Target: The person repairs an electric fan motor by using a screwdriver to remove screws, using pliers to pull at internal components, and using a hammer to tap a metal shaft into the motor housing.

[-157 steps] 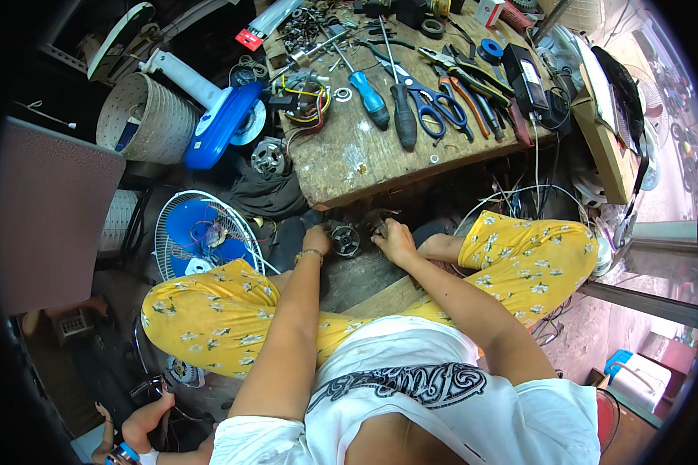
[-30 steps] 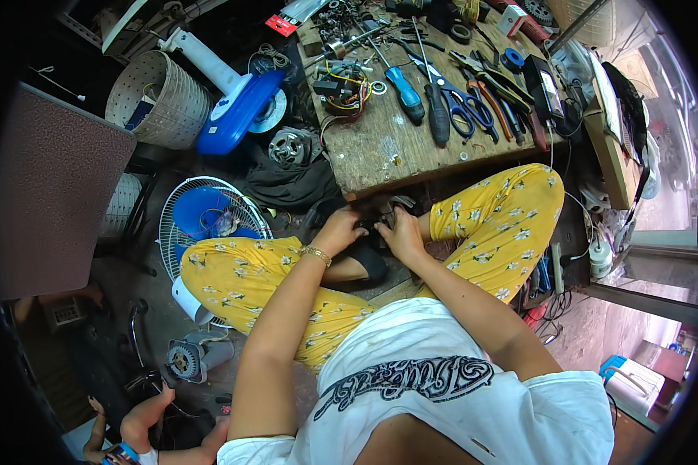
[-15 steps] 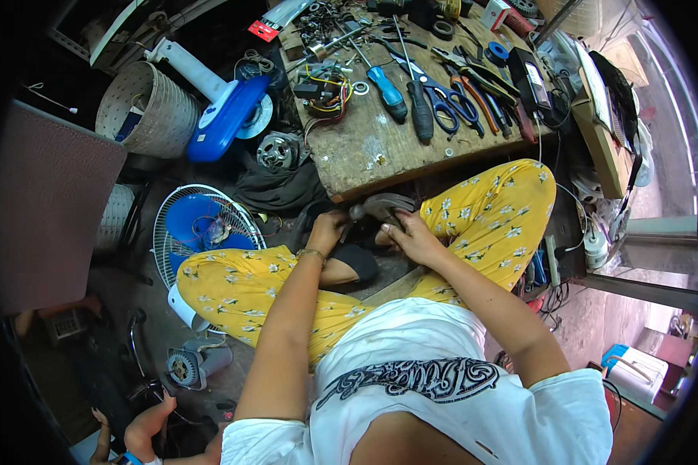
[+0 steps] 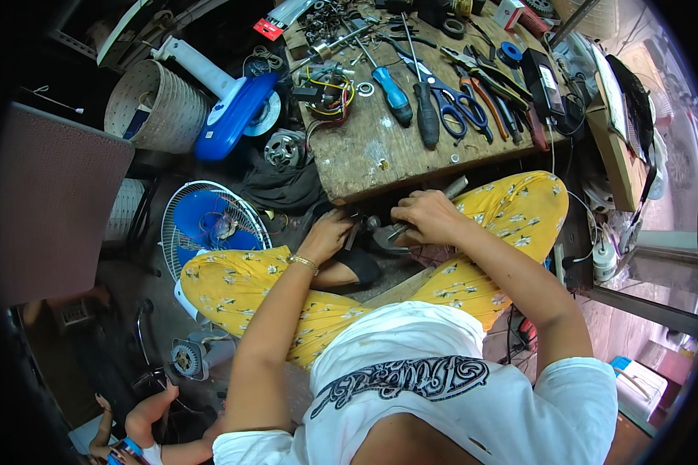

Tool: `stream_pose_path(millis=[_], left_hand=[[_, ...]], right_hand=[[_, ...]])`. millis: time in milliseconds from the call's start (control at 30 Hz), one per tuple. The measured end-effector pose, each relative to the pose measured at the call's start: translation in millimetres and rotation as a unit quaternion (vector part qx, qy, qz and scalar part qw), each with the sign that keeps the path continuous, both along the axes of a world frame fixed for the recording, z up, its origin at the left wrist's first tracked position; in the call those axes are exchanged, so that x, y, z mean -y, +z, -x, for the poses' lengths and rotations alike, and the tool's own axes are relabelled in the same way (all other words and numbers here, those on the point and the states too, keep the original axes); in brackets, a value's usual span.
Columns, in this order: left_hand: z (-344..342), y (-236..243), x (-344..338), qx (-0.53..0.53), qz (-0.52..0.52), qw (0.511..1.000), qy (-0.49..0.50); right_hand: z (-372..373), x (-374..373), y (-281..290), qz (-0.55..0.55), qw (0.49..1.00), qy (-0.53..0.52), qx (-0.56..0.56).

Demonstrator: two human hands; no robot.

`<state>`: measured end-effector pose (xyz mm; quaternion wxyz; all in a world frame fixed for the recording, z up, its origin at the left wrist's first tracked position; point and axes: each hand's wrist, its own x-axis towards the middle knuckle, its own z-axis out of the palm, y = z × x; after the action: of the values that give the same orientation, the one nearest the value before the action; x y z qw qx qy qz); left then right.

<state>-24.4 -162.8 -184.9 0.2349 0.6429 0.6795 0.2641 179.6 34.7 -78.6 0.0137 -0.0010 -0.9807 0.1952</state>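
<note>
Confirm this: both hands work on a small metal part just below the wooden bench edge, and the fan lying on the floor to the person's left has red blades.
Not quite. The head view shows the fan has blue blades, not red. The rest holds: left hand and right hand are together on the small metal part, just below the wooden bench edge.
</note>
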Motion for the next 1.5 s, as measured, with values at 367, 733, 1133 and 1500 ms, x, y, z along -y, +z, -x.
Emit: stream_pose_path(millis=[367,733,1133,1500], left_hand=[[32.9,114.3,-1.6,-0.157,0.181,0.970,-0.040],[-103.9,-67.3,7.0,0.151,0.305,0.918,-0.206],[-122.0,-69.6,-4.7,0.291,0.432,0.793,-0.316],[-207.6,-81.9,37.0,0.422,0.627,0.559,-0.339]], right_hand=[[-15.6,-15.0,39.0,-0.036,0.974,-0.013,0.225],[-34.6,-41.1,212.7,0.337,0.931,-0.102,-0.097],[42.4,-128.6,274.0,0.531,0.766,-0.212,-0.295],[20.8,-153.9,257.8,0.574,0.674,-0.375,-0.277]])
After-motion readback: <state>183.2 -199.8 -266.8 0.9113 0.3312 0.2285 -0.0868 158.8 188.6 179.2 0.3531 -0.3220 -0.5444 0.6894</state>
